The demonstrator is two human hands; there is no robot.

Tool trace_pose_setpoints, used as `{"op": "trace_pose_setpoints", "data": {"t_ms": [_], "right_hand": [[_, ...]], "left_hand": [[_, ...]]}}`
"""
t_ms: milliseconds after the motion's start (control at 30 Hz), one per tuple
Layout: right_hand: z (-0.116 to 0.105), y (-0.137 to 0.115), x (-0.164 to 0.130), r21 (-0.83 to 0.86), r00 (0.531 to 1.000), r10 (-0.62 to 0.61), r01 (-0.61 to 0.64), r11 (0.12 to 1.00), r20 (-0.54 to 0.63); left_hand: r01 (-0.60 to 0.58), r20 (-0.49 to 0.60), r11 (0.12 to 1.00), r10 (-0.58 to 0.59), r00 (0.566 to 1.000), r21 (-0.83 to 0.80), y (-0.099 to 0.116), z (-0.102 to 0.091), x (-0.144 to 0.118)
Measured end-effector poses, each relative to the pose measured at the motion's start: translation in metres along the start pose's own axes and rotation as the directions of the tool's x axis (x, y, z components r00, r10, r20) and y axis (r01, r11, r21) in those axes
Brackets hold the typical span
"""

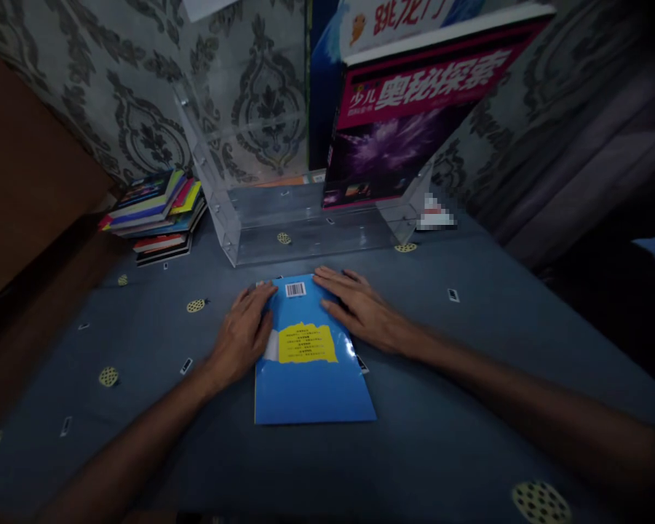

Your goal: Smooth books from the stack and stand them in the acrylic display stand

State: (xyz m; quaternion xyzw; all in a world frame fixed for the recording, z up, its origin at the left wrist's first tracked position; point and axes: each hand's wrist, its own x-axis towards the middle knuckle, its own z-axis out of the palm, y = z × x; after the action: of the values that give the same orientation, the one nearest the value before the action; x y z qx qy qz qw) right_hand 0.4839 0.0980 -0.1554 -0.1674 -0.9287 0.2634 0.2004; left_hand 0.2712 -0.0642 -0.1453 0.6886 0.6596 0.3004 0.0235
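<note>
A thin blue book lies flat on the table, with a yellow text patch in its middle and a barcode near its far edge. That barcode end points away from me. My left hand rests along the book's left edge, fingertips on the cover near the far left corner. On the opposite side, my right hand lies with fingers stretched over the far right corner. Both hands have their fingers extended and neither is wrapped round the book.
Behind the book stands a clear acrylic rack holding a magenta and purple book and a taller blue book at its right. A stack of books sits at the left. The grey-blue tablecloth has pineapple prints.
</note>
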Motion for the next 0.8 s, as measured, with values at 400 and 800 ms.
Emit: {"op": "trace_pose_setpoints", "data": {"t_ms": [400, 800], "right_hand": [[-0.018, 0.018, 0.015, 0.494, 0.981, 0.156, -0.079, 0.866, -0.118], [-0.018, 0.01, 0.012, 0.417, 0.981, 0.104, -0.027, 0.908, -0.165]], "left_hand": [[-0.207, 0.256, 0.962, 0.157, 0.954, 0.179, 0.015, 0.006, 0.047], [-0.291, 0.207, 0.95, 0.264, 0.942, 0.112, 0.023, 0.024, 0.056]]}}
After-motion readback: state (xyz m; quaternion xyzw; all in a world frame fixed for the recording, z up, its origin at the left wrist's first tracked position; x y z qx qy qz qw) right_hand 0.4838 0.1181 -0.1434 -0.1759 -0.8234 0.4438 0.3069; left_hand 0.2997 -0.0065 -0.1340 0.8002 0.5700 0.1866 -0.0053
